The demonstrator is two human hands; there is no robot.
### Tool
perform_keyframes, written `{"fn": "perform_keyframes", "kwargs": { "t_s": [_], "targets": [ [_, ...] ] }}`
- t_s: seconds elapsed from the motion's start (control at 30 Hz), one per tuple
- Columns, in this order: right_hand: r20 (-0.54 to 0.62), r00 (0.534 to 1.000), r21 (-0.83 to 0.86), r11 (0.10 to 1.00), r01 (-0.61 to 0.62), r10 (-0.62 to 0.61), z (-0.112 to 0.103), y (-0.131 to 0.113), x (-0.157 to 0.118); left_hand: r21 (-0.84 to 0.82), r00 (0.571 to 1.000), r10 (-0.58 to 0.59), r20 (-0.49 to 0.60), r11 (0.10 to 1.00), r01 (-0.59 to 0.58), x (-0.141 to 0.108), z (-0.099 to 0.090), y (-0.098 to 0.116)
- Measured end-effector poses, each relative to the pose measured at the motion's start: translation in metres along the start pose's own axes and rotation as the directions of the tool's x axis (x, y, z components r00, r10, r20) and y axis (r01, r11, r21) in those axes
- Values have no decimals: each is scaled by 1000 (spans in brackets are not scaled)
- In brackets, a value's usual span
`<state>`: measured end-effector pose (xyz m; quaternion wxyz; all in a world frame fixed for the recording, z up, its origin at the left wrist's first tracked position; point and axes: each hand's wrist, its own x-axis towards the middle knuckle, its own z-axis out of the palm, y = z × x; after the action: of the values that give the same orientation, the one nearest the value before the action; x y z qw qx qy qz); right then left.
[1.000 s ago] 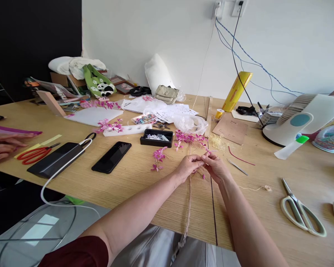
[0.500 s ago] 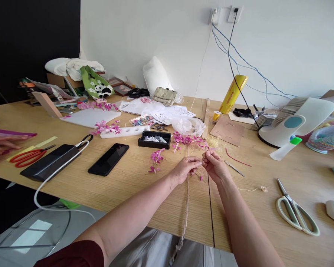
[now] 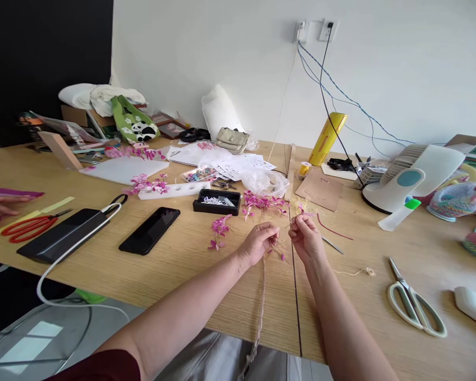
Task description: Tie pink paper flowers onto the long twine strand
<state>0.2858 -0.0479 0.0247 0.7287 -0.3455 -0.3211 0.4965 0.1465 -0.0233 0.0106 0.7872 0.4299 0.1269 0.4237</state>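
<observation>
My left hand (image 3: 261, 241) is closed in a pinch above the table, beside a braided cord (image 3: 262, 301) that hangs over the front edge. What its fingers hold is too small to tell. A short gap to the right, my right hand (image 3: 304, 233) pinches a thin stem, with a small pink bit by the fingertips. Small purple buds on fine stems (image 3: 282, 256) show just under my left hand. Beyond both hands lies a bunch of pink flowers (image 3: 264, 202), and a smaller pink sprig (image 3: 220, 228) rests to the left.
White-handled scissors (image 3: 414, 304) lie at the right, near a white fan (image 3: 410, 177). A black tray (image 3: 217, 202), a phone (image 3: 149, 230) and a black power bank (image 3: 63, 235) are left of my hands. Another person's hand (image 3: 2, 206) is at the far left.
My hands have moved apart, opening a small gap between their fingertips. The view has shifted slightly, and the other person's hand shows less at the left edge.
</observation>
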Motion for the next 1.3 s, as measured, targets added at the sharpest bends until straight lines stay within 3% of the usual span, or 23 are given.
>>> {"fn": "perform_keyframes", "kwargs": {
  "t_s": [0.17,0.37,0.53,0.73,0.9,0.97,1.0,1.07,1.1,1.17,1.23,1.3],
  "targets": [
    [9,1000,65,997,-30,29,0,0,0,-57,986,73,-150,995,-82,3,-1,3],
    [-12,998,63,996,-56,57,-1,3,1,-154,995,33,-91,987,-47,1,-1,9],
    [-10,999,-1,999,-48,48,0,3,-1,17,985,83,-154,997,-81,1,3,8],
    [-17,1000,-169,985,-16,13,4,4,-3,313,994,15,-109,950,20,-2,7,6],
    [-5,1000,-395,918,8,-11,2,3,-5,307,976,114,-188,950,-52,3,-1,2],
    [-74,981,-577,810,104,-178,0,-1,-5,241,969,105,-224,969,-50,5,-7,1],
    [-87,942,-683,708,180,-323,-1,-4,-6,204,966,88,-243,978,-38,7,-10,0],
    [50,815,-861,388,327,-577,-1,-11,-7,139,964,42,-261,990,-6,8,-14,-1],
    [198,764,-891,211,401,-614,1,-14,-8,115,968,13,-251,993,17,9,-15,-1],
    [492,710,-837,-51,544,-504,3,-18,-8,91,978,-49,-202,993,69,8,-15,0],
    [650,676,-752,-169,637,-346,5,-19,-8,85,985,-108,-135,989,120,7,-14,1],
    [691,666,-722,-231,652,-280,4,-19,-6,73,986,-144,-86,986,150,6,-12,3]
  ]
}}
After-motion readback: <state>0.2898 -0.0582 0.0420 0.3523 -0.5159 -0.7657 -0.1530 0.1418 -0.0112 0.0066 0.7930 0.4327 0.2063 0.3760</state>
